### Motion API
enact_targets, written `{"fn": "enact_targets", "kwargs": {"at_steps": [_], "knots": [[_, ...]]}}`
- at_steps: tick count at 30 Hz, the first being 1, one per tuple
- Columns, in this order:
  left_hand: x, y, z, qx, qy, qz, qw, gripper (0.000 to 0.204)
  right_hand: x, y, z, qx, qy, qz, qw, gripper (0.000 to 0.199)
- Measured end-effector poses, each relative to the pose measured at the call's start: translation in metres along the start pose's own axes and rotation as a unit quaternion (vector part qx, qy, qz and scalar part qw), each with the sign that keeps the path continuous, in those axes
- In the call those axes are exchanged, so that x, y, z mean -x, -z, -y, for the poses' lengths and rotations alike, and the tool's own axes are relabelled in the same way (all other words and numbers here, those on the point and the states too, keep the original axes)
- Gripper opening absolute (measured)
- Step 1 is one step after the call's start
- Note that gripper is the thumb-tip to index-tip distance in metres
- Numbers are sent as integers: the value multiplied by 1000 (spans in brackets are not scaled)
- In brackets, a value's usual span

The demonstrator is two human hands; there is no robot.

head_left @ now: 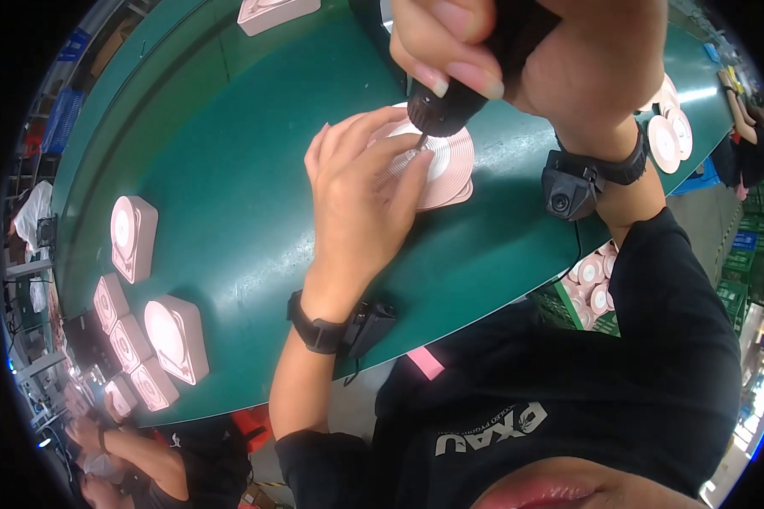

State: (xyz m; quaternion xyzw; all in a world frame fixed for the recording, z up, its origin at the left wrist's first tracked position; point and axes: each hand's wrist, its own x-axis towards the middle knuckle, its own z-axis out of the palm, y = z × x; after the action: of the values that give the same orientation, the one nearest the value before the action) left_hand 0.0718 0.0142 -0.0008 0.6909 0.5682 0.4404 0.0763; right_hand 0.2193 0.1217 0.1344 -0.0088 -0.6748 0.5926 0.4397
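Nearest the camera, a black sleeve and shirt fill the lower right, and both forearms rise from there, each with a black wrist strap carrying a small black device; the left wrist strap (318, 332) sits at the near edge of the green conveyor belt (246, 170), and the right wrist strap (607, 168) lies farther off to the right; beyond the near edge, the left hand (361, 199) lies flat and spread, its fingertips pressing down on the left side of a pale pink round part (450, 165) that rests on the belt near the middle of the view, so the hand steadies the part rather than closing round it; just above that part, the right hand (518, 51) is wrapped tightly about a black electric screwdriver (441, 106), fingers curled fully round its body, with the tool's thin bit pointing down and touching the part's ribbed face beside the left fingertips; on the near left of the belt a cluster of pink square housings (161, 335) lies in a loose row, one more standing a little farther along; on the right, beyond the right wrist, a stack of pink discs (666, 140) rests by the belt's edge, and more discs lie in a green crate (590, 284) below it; at the far end, another pink housing (276, 13) lies at the top of the view.
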Motion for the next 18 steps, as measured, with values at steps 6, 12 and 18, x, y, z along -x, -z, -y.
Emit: {"fn": "enact_targets", "kwargs": {"at_steps": [6, 12, 18], "knots": [[1, -1, 1, -2, 8, -8, 1000, 14, 3, -1, -3, 9, 13, -6, 1000, 22], [2, -1, 1, 5, 11, -16, 1000, 12, 3, 2, -9, 15, 27, -8, 999, 23], [3, -3, 2, 4, 11, -21, 1000, 10, 7, -2, -13, 22, 38, -13, 999, 23]]}}
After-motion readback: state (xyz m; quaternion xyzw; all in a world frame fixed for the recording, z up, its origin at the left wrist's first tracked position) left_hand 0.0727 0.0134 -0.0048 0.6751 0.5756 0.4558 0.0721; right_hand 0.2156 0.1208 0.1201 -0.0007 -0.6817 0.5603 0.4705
